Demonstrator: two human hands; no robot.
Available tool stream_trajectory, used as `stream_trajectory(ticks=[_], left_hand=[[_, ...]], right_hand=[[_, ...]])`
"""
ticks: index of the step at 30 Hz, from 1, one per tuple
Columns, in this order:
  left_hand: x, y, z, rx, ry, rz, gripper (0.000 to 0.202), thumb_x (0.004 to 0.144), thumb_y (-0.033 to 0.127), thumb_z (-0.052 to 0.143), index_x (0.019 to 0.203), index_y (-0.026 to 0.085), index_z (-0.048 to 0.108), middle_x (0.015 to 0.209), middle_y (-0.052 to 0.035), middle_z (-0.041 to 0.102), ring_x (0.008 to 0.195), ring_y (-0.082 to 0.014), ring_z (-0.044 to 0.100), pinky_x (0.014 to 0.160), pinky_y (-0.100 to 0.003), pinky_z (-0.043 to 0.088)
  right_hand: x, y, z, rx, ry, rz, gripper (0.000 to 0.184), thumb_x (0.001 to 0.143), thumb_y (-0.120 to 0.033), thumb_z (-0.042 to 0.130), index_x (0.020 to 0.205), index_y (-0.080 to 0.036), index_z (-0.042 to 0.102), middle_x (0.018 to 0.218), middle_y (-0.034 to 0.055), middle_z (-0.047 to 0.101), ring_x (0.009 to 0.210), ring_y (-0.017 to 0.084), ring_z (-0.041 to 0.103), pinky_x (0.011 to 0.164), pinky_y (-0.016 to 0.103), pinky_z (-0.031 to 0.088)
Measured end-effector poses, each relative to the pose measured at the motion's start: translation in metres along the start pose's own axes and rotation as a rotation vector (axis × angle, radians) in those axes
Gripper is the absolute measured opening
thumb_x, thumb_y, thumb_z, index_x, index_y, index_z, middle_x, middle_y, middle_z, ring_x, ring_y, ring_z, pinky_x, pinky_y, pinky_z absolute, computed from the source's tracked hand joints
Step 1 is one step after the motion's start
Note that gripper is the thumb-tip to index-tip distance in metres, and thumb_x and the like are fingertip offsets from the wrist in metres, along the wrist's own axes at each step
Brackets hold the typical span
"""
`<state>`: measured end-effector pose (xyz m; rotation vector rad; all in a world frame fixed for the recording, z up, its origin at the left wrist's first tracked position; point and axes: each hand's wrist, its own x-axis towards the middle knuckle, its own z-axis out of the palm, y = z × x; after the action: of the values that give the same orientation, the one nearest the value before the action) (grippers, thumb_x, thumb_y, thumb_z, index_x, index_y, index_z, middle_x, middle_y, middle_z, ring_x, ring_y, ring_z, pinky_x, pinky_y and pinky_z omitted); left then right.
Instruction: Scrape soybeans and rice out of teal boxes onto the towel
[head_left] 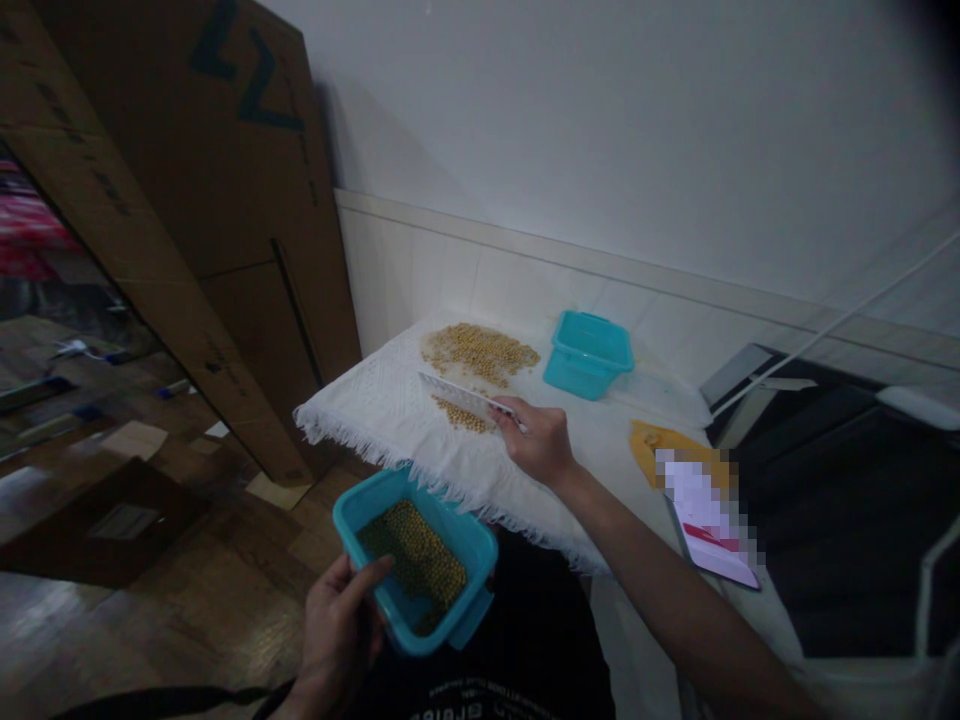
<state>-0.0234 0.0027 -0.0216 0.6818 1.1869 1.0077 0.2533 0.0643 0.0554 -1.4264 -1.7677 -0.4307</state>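
One cloth-covered counter carries a turquoise tub at one o'clock from the right hand. Between seven and eight, just off its edge, the left hand grips a second tub holding yellow beans. Loose beans lie spread toward eleven; between them and a smaller patch, the right hand pinches a white strip.

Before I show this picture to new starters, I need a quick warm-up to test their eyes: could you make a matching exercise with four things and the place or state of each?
Things:
1. Left hand
2. Right hand
3. Phone
4. Larger bean pile

Place or state:
A. Gripping a thin white tool
B. Spread on the white cloth
C. Holding a turquoise tub
D. Screen lit, beside a yellow item

Pairs: 1-C, 2-A, 3-D, 4-B
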Motion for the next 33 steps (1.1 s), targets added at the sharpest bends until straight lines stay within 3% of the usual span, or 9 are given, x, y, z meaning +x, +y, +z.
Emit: stream_trajectory(ticks=[6,10,17,22,27,33], left_hand=[[-0.002,0.003,0.002,0.005,-0.005,-0.014,0.034,0.057,0.043,0.084,0.064,0.018,0.063,0.031,0.0067,0.048,0.021,-0.0083,0.035,0.024,-0.018,0.024],[-0.002,0.002,0.001,-0.050,-0.007,-0.019,0.033,0.055,0.040,0.085,0.069,0.017,0.064,0.040,0.0045,0.058,0.024,-0.0079,0.039,0.026,-0.019,0.029],[-0.006,0.012,0.009,-0.033,0.047,-0.030,0.036,0.049,0.041,0.085,0.060,0.019,0.060,0.032,0.0070,0.049,0.021,-0.0071,0.033,0.024,-0.018,0.023],[-0.007,0.012,0.009,-0.101,0.032,-0.017,0.034,0.049,0.033,0.087,0.070,0.016,0.067,0.044,0.0041,0.061,0.028,-0.0077,0.043,0.027,-0.018,0.029],[-0.001,0.002,0.000,-0.021,-0.005,-0.014,0.034,0.059,0.043,0.084,0.067,0.018,0.063,0.032,0.0073,0.049,0.020,-0.0084,0.035,0.024,-0.019,0.023],[-0.002,0.002,0.001,-0.035,0.004,-0.005,0.035,0.056,0.042,0.085,0.063,0.018,0.061,0.033,0.0063,0.050,0.021,-0.0084,0.037,0.024,-0.018,0.025]], right_hand=[[0.000,0.001,-0.001,-0.008,0.014,-0.024,0.024,0.095,-0.028,0.055,0.098,-0.019,0.077,0.081,0.0047,0.079,0.059,0.015,0.071,0.056,0.022,0.048],[-0.001,-0.001,0.000,-0.013,-0.002,0.001,0.022,0.094,-0.028,0.056,0.098,-0.020,0.077,0.080,0.0044,0.079,0.060,0.015,0.071,0.057,0.022,0.048],[-0.003,-0.006,0.000,0.013,0.008,0.007,0.023,0.095,-0.030,0.055,0.097,-0.021,0.077,0.081,0.0037,0.079,0.061,0.015,0.072,0.058,0.022,0.050],[-0.004,-0.007,0.001,0.012,0.016,-0.004,0.023,0.094,-0.029,0.056,0.096,-0.020,0.077,0.080,0.0045,0.079,0.059,0.015,0.071,0.057,0.022,0.049],[-0.004,-0.010,0.000,0.040,0.006,-0.018,0.024,0.096,-0.030,0.055,0.097,-0.020,0.076,0.081,0.0044,0.079,0.061,0.015,0.072,0.058,0.022,0.051],[-0.004,-0.007,0.000,-0.003,0.020,-0.026,0.023,0.095,-0.028,0.056,0.098,-0.019,0.077,0.079,0.0049,0.079,0.059,0.015,0.071,0.057,0.022,0.050]])
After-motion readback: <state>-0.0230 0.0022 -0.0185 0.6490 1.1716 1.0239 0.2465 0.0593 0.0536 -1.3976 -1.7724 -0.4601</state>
